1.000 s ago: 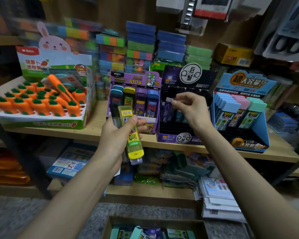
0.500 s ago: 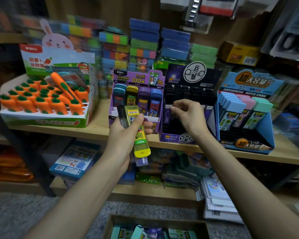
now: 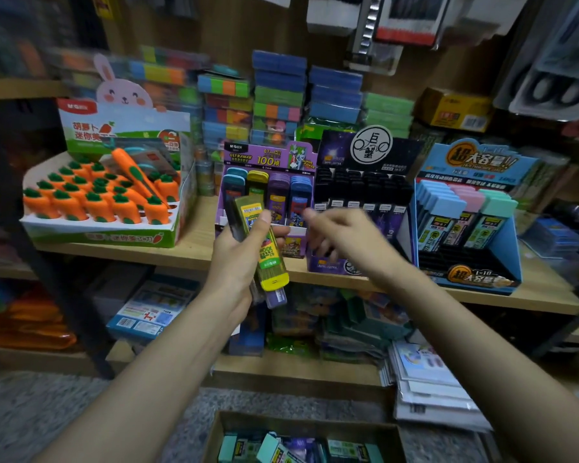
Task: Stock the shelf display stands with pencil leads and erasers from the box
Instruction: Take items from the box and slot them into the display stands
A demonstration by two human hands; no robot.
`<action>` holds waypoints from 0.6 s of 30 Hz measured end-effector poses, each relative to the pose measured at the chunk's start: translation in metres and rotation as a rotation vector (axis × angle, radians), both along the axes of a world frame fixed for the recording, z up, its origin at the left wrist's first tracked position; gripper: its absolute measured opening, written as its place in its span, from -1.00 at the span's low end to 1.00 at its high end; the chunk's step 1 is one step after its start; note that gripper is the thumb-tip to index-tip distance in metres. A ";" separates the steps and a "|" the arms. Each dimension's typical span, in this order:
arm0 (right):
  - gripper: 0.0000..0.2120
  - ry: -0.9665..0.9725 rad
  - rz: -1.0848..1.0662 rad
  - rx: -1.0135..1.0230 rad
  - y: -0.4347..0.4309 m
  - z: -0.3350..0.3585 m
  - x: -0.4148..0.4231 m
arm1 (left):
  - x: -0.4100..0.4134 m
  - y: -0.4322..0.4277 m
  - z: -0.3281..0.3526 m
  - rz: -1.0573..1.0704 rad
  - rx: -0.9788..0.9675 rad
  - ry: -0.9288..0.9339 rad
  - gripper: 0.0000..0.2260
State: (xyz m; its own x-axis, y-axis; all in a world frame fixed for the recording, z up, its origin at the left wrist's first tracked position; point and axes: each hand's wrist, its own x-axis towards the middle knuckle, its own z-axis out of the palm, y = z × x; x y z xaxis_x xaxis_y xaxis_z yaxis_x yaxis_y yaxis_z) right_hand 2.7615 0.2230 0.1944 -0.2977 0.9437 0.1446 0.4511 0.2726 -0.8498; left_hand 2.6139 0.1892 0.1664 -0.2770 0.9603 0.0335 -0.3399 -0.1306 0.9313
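While the left hand point(image 3: 234, 264) grips a stack of lead cases point(image 3: 272, 262) before the purple stand point(image 3: 268, 156), the blurred right hand point(image 3: 346, 235) hovers at the black stand point(image 3: 365, 187), fingers loosely curled, empty.

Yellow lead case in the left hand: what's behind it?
Behind the yellow lead case, a purple case and a dark case show; the left hand covers any others.

**Colour log: shelf and stock**

Lead case point(image 3: 271, 262): yellow ends, clear green body, white barcode label. Second case point(image 3: 278, 299) behind it: purple.
Purple stand point(image 3: 268, 157): teal, yellow, purple and blue caps.
Black stand point(image 3: 398, 155): white round emblem.
Blue stand point(image 3: 512, 255): orange lettering; blue, pink and mint caps.
Carrots point(image 3: 94, 205): orange, green tops.
Shelf point(image 3: 198, 238): pale wood.
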 end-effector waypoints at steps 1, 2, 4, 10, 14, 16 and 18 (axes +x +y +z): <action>-0.65 -0.001 0.089 -0.106 -0.011 -0.002 -0.009 | 0.000 -0.001 0.001 0.001 -0.008 -0.028 -0.88; -0.65 -0.025 0.141 -0.170 -0.021 -0.006 -0.017 | 0.000 -0.001 0.002 0.005 -0.014 -0.050 -0.87; -0.70 -0.057 0.170 -0.212 -0.035 -0.015 -0.028 | 0.000 -0.002 0.003 0.023 -0.001 -0.076 -0.90; -0.89 0.158 0.133 -0.283 -0.048 -0.015 -0.030 | -0.009 -0.012 0.005 0.004 0.047 -0.062 -0.90; -0.94 0.292 0.053 -0.293 -0.052 -0.015 -0.032 | -0.020 -0.017 0.001 0.022 0.036 -0.052 -0.87; -0.95 0.399 0.018 -0.309 -0.052 -0.015 -0.034 | -0.026 -0.016 0.001 0.025 0.019 -0.059 -0.84; -0.94 0.557 -0.028 -0.348 -0.049 -0.012 -0.038 | -0.033 -0.016 -0.001 0.031 -0.010 -0.045 -0.83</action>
